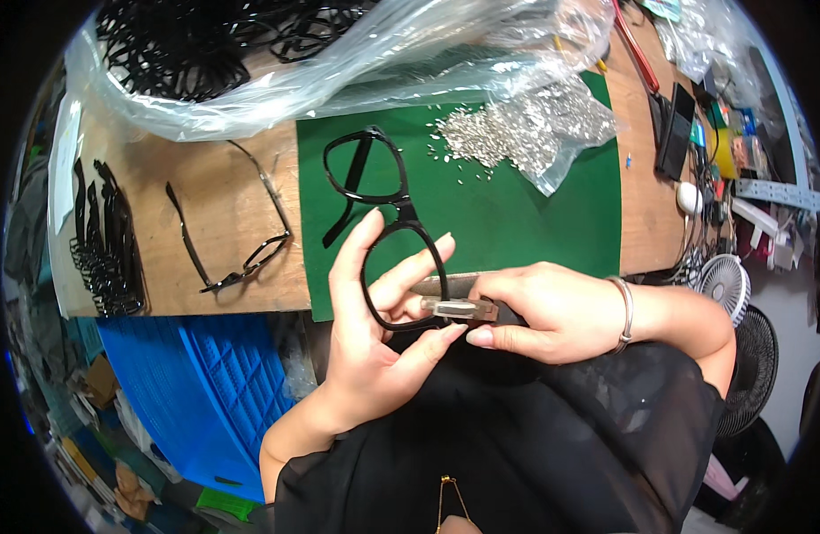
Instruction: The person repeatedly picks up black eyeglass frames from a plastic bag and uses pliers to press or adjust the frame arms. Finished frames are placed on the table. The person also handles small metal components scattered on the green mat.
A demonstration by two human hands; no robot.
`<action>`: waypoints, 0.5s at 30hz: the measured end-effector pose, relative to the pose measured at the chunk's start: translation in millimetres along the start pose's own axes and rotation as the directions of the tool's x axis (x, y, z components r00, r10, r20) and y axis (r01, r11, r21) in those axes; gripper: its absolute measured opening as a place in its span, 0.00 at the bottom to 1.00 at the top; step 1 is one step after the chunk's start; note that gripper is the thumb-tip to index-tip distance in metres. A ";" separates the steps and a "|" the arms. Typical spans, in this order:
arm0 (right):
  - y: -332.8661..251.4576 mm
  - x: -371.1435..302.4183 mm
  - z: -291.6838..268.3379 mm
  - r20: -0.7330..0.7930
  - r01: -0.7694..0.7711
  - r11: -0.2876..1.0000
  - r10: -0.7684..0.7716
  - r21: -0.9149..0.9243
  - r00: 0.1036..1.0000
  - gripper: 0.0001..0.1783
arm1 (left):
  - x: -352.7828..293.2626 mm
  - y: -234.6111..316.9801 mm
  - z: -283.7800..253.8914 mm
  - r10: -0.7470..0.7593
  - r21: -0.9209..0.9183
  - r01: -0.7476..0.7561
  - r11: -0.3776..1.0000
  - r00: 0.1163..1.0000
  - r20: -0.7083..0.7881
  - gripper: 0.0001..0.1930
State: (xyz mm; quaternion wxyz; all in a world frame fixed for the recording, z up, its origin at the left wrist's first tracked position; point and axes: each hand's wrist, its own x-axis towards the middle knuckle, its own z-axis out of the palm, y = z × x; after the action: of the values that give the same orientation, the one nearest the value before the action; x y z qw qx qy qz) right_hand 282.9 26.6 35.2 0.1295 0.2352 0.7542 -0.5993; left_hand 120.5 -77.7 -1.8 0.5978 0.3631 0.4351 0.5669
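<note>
A black eyeglasses frame [405, 212] is held in my left hand [361, 356]; its far rim and one temple lie over the green mat [535, 218]. My left fingers reach around and through the near rim, with the thumb at its right end. Against that end of the frame is a small block-like tool [463, 309], greyish at the tip and brown behind. My right hand [548, 311] is closed on this tool, thumb and fingers at its brown end. What kind of tool it is I cannot make out. A bracelet [624, 313] circles my right wrist.
Tiny silver pieces [472, 135] spill from a clear bag [561, 125] on the mat. Another black eyeglasses frame [259, 255] and a row of black temples [103, 236] lie left. A large plastic bag [196, 116] holds many black frames. A blue crate [196, 392] stands below; a phone [675, 132] lies right.
</note>
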 end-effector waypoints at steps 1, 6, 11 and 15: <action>2.3 -1.7 0.7 -0.022 0.001 1.000 -0.002 -0.026 1.000 0.16 | 0.4 -1.2 -0.5 -0.003 0.027 0.003 1.000 0.999 0.032 0.46; 5.7 -2.2 1.6 -0.022 -0.048 0.991 0.046 -0.121 0.999 0.18 | 3.2 -2.4 -4.2 -0.043 0.053 0.038 0.998 0.995 0.088 0.45; 12.9 -3.9 1.3 -0.030 0.015 0.999 -0.016 -0.043 0.999 0.19 | 5.7 -1.4 -5.2 -0.068 0.054 0.062 0.997 0.992 0.109 0.44; 15.7 -2.3 0.9 -0.014 0.011 0.999 -0.011 -0.046 1.000 0.19 | 6.3 -1.2 -5.6 -0.080 0.097 0.068 0.993 0.989 0.125 0.44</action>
State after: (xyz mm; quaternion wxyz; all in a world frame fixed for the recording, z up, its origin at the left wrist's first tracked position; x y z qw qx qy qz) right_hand 292.8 28.0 22.9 0.1261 0.2323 0.7698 -0.5810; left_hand 115.6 -71.9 -5.6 0.6279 0.4098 0.4348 0.4988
